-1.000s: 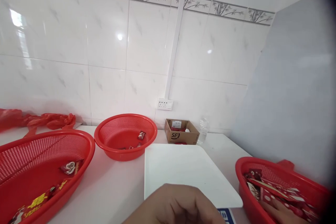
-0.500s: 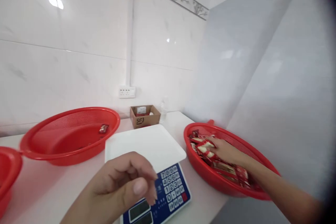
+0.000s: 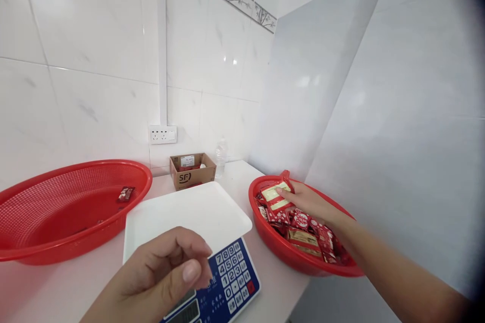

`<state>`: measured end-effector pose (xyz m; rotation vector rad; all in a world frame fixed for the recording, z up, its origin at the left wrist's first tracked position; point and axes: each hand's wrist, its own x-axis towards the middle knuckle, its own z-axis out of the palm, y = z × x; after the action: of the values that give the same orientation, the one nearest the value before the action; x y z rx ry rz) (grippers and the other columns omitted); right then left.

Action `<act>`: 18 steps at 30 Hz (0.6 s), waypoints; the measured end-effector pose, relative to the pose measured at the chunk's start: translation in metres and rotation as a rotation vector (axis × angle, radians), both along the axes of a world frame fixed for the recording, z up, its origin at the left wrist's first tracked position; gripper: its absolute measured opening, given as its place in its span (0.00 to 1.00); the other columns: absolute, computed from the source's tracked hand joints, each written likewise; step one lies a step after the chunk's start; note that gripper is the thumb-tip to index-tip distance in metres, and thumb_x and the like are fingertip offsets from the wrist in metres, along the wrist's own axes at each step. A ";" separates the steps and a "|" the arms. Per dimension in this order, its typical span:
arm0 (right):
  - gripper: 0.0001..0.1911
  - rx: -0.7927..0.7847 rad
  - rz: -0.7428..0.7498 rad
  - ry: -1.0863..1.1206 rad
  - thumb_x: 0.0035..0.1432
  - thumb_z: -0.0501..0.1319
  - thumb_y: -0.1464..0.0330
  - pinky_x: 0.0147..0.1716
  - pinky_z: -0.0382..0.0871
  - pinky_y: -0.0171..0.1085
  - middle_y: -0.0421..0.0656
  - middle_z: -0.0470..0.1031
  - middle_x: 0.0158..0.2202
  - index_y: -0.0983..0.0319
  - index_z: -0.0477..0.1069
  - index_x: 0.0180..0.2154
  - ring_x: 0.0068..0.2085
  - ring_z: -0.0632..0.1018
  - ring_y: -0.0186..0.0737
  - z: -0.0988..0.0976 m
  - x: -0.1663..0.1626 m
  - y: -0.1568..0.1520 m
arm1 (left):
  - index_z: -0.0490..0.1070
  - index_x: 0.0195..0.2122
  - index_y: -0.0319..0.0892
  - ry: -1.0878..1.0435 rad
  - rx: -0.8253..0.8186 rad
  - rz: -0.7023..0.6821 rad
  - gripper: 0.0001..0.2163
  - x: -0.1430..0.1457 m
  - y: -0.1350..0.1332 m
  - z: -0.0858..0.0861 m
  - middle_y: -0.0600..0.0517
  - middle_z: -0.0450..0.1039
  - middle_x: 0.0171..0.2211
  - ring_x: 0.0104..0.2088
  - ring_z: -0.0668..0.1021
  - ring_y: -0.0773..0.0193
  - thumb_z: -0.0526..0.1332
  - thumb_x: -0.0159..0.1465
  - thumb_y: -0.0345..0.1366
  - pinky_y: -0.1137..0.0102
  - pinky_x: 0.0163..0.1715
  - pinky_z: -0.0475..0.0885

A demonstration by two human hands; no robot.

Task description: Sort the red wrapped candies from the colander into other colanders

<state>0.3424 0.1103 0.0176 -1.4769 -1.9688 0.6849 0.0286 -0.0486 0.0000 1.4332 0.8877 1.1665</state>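
My right hand (image 3: pixel 305 201) reaches into a red mesh basket (image 3: pixel 282 255) full of red snack packets and grips a red packet with pale panels (image 3: pixel 275 195), lifted a little above the pile. My left hand (image 3: pixel 162 275) hovers low in front of a blue-keypad scale (image 3: pixel 227 282), fingers curled with the thumb against them; nothing shows between them. The scale's white pan (image 3: pixel 185 214) is bare.
A large red mesh basket (image 3: pixel 45 242) on the left holds a few small packets (image 3: pixel 126 194). A cardboard box (image 3: pixel 192 170) and a clear bottle (image 3: pixel 220 152) stand at the back by the tiled wall. A wall socket (image 3: pixel 162 134) sits above them. A grey panel closes the right side.
The view has swung right, away from the left baskets. My right hand has closed on a packet and raised it from the pile. My left hand stays curled in front of the scale.
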 end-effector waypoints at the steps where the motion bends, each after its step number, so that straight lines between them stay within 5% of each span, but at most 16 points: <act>1: 0.17 -0.033 0.047 0.051 0.63 0.53 0.58 0.42 0.75 0.43 0.47 0.81 0.40 0.62 0.73 0.43 0.41 0.81 0.48 0.003 -0.009 -0.004 | 0.74 0.37 0.49 -0.001 -0.001 0.002 0.12 0.003 0.003 -0.001 0.53 0.72 0.28 0.32 0.74 0.65 0.62 0.60 0.51 0.72 0.35 0.71; 6: 0.19 -0.124 0.389 0.343 0.60 0.59 0.55 0.47 0.73 0.46 0.47 0.80 0.42 0.62 0.72 0.45 0.45 0.80 0.47 0.020 -0.070 -0.038 | 0.67 0.51 0.49 0.028 -0.042 0.209 0.23 0.023 0.020 -0.007 0.50 0.70 0.40 0.38 0.73 0.61 0.61 0.59 0.54 0.68 0.36 0.72; 10: 0.12 0.299 0.689 0.211 0.64 0.55 0.68 0.47 0.74 0.42 0.46 0.77 0.48 0.58 0.72 0.46 0.49 0.77 0.43 0.025 -0.110 -0.062 | 0.62 0.57 0.44 -0.169 -0.141 0.136 0.31 0.026 0.025 -0.008 0.47 0.71 0.36 0.34 0.76 0.59 0.52 0.61 0.61 0.67 0.30 0.74; 13: 0.21 0.602 0.937 -0.007 0.60 0.52 0.79 0.57 0.65 0.44 0.48 0.68 0.59 0.58 0.71 0.51 0.61 0.66 0.42 0.023 -0.124 -0.070 | 0.65 0.54 0.44 -0.392 -0.154 0.129 0.27 0.025 0.022 -0.004 0.47 0.74 0.37 0.33 0.76 0.61 0.52 0.63 0.58 0.69 0.28 0.73; 15: 0.23 0.597 0.987 -0.076 0.59 0.55 0.78 0.61 0.59 0.45 0.48 0.61 0.64 0.58 0.68 0.55 0.66 0.58 0.43 0.023 -0.125 -0.072 | 0.66 0.53 0.45 -0.458 -0.118 0.182 0.21 0.023 0.020 0.000 0.48 0.75 0.39 0.33 0.76 0.63 0.58 0.64 0.51 0.71 0.30 0.72; 18: 0.32 0.352 0.963 -0.033 0.57 0.65 0.65 0.63 0.55 0.49 0.44 0.48 0.69 0.51 0.60 0.61 0.68 0.51 0.49 0.025 -0.121 -0.071 | 0.68 0.51 0.46 -0.456 -0.079 0.291 0.17 0.019 0.016 0.005 0.50 0.76 0.42 0.36 0.77 0.64 0.62 0.63 0.45 0.72 0.35 0.72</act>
<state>0.2210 0.0391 0.0425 -0.2715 -2.6210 0.6213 0.0472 -0.0325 0.0046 0.9335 0.8198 1.5783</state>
